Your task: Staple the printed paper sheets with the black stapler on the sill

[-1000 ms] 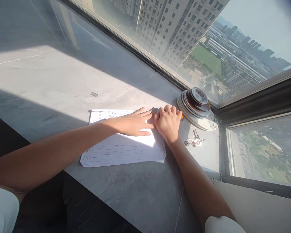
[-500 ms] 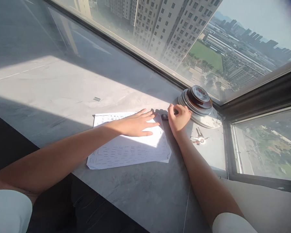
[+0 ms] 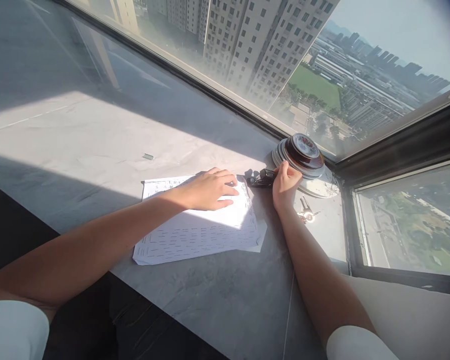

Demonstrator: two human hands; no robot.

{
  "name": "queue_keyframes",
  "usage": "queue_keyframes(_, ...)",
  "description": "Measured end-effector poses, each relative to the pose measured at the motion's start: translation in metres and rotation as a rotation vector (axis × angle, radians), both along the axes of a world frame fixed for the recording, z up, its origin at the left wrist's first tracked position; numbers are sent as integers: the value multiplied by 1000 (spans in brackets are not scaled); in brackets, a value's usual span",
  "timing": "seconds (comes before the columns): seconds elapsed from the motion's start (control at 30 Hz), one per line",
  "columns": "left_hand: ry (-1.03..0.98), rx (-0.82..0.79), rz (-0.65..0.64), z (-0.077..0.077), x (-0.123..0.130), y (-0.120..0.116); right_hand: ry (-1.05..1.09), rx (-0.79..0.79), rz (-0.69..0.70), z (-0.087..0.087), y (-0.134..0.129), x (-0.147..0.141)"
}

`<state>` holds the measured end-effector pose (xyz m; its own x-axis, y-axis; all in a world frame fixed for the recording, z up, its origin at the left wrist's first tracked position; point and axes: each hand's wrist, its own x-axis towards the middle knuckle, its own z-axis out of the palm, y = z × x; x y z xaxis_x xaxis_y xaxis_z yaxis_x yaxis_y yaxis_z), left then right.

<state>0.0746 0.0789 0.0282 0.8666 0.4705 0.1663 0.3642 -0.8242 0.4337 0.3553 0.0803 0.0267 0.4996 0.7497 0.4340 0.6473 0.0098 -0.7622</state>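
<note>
Printed paper sheets (image 3: 198, 237) lie stacked on the grey stone surface, half in sunlight, with a corner of a lower sheet sticking out at the right. My left hand (image 3: 212, 190) rests palm down on the upper part of the paper, fingers apart and a little bent. Just past the paper's upper right corner is a black stapler (image 3: 264, 178). Curled fingers of my right hand (image 3: 286, 187) close round its right end, and the hand hides that part. A short strip of staples (image 3: 148, 156) lies apart, beyond the paper to the left.
A stack of plates and dishes (image 3: 303, 152) stands in the window corner, close behind my right hand. Small metal keys (image 3: 307, 212) lie right of my right wrist. The dark window frame (image 3: 210, 85) bounds the far side.
My right hand has shifted right, and more of the stapler shows on its left. The fingers of my left hand have drawn closer and bent. The lower sheet's corner sticks out more.
</note>
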Motion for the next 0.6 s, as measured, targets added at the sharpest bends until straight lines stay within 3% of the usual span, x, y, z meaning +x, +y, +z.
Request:
queue_keyframes(0.1, 1, -26, -28, 0, -4, 2, 9, 18, 41, -2, 3, 5)
queue_keyframes(0.17, 9, -41, -70, 1, -5, 2, 64, 31, 142, -4, 8, 14)
queue_keyframes(0.3, 32, -54, -109, 4, -5, 1, 270, -34, 553, -3, 16, 41)
queue_keyframes(0.4, 21, -72, -110, 3, -5, 2, 248, -170, 810, 1, 13, 54)
queue_keyframes(0.5, 6, -107, -107, 1, -6, 4, 134, -248, 777, 2, 9, 53)
queue_keyframes(0.6, -9, -178, -114, 1, -8, 4, 203, -68, 593, 1, 12, 40)
